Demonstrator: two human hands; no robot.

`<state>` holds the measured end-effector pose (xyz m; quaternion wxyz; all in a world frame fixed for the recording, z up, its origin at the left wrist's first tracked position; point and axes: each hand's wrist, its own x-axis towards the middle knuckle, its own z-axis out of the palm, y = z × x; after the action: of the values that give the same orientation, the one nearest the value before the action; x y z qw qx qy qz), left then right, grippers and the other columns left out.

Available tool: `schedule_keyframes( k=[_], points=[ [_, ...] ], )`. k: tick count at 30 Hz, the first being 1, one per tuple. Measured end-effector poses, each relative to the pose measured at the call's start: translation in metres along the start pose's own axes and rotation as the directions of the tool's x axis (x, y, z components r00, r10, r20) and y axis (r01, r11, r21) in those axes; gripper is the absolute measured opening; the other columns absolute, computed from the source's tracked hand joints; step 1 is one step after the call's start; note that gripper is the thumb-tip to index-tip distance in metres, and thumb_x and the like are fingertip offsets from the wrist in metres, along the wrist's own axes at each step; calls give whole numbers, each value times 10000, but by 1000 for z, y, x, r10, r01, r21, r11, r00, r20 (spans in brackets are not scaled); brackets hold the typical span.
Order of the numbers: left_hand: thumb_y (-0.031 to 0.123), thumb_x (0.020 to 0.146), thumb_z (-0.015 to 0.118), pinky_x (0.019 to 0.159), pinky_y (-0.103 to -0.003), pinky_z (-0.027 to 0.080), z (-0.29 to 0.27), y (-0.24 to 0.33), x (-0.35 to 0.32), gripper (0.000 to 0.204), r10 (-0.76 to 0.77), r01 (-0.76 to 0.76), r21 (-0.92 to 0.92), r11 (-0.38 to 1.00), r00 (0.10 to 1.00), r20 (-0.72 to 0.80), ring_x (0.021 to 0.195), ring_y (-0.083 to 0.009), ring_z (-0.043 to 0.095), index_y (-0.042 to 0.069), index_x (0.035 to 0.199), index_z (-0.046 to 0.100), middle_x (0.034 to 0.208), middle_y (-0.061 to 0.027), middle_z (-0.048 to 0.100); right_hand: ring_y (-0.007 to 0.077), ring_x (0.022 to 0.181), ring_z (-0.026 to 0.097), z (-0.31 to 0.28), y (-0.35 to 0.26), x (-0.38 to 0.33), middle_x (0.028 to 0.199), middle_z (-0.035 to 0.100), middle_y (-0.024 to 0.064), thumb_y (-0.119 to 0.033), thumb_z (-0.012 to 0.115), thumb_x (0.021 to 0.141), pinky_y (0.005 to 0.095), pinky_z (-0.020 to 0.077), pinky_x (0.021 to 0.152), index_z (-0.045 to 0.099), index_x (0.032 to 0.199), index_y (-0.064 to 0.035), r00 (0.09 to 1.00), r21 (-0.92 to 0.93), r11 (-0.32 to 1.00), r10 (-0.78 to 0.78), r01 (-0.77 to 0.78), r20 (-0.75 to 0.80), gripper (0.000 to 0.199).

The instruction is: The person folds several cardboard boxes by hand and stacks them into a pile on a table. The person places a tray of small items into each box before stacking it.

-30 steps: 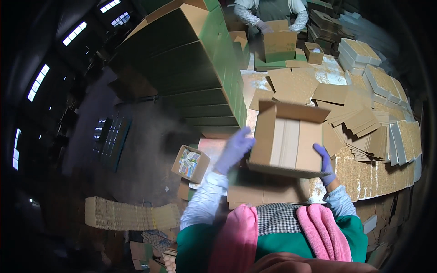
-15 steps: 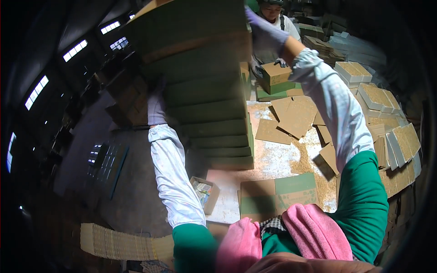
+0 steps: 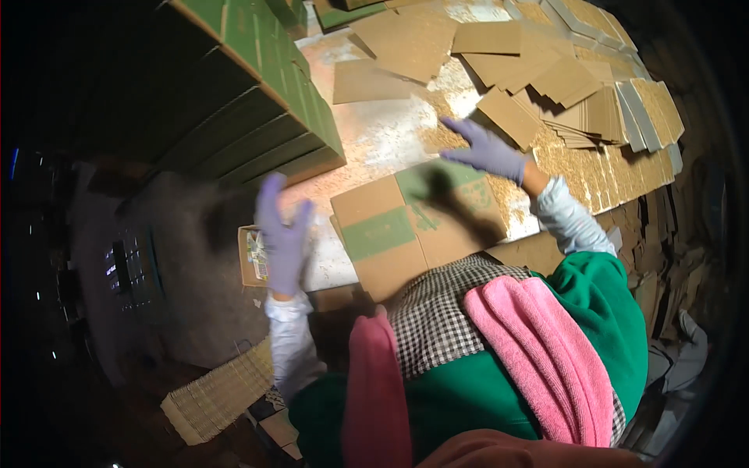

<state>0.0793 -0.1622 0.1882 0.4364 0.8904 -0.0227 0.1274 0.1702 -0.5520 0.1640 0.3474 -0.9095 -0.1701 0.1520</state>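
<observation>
A flat, folded cardboard carton [image 3: 373,248] with green printed bands lies at the table edge right in front of me. My right hand [image 3: 490,153], in a lilac glove, hovers over its far right part with fingers spread, holding nothing. To the left, my left hand [image 3: 285,234], also gloved, is raised with thumb and fingers apart and slightly blurred; nothing is in it. Beyond that hand rises a tall stack of green and brown cartons [image 3: 312,125]. A small open box [image 3: 251,256] with printed papers inside sits just left of my left hand.
Loose brown cardboard sheets [image 3: 406,47] lie across the far part of the whitish, worn table [image 3: 374,129]. Pale-sided blocks with a grainy tan top [image 3: 659,109] stand at the right. A row of bundled cardboard [image 3: 218,390] is low on the left.
Both hands have come off the tall carton stack and down toward me, now empty. My view has tilted down to the table, and the co-worker is out of sight.
</observation>
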Motion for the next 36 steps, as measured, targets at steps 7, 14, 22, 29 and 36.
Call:
schedule_keyframes(
  k=[7, 14, 22, 29, 36],
  points=[
    [678, 648, 712, 1080, -690, 146, 155, -105, -208, 1156, -315, -168, 626, 762, 748, 584, 1378, -584, 122, -13, 1471, 285, 1510, -349, 184, 461, 1410, 198, 157, 139, -183, 1469, 264, 344, -641, 761, 605, 488, 139, 1173, 209, 1456, 83, 940, -220, 914, 336, -341, -62, 1246],
    [432, 836, 657, 1056, -591, 298, 120, -110, -200, 723, -141, -138, 478, 867, 853, 502, 1319, -522, 317, 8, 1374, 424, 1439, -267, 381, 382, 1249, 453, 112, 122, -173, 1338, 481, 230, -469, 773, 709, 436, 336, 1085, 375, 1427, -13, 974, -46, 991, 112, -123, -197, 939],
    [357, 898, 610, 1005, -432, 415, 98, -50, -151, 603, -214, 54, 321, 945, 847, 486, 1237, -390, 472, -46, 1319, 457, 1354, -251, 467, 462, 1432, 131, 94, 143, -108, 1521, 222, 289, -712, 650, 717, 508, 113, 1170, 249, 1507, -63, 842, -59, 883, 422, -466, -337, 1098],
    [531, 709, 758, 1150, -519, 194, 197, -76, -202, 1103, -297, 8, 481, 876, 796, 528, 1396, -495, 182, -53, 1473, 217, 1491, -371, 160, 440, 1343, 327, 97, 165, -101, 1452, 357, 258, -711, 672, 666, 459, 269, 1125, 282, 1490, -49, 803, -100, 818, 521, -567, -290, 1127],
    [384, 771, 729, 1107, -536, 283, 193, -89, -206, 833, -220, 23, 597, 802, 940, 259, 1340, -505, 292, -14, 1409, 369, 1468, -276, 324, 441, 1305, 360, 57, 137, -120, 1374, 392, 289, -568, 776, 599, 457, 299, 1104, 264, 1481, -4, 917, -150, 906, 399, -397, -17, 1166]
  ],
)
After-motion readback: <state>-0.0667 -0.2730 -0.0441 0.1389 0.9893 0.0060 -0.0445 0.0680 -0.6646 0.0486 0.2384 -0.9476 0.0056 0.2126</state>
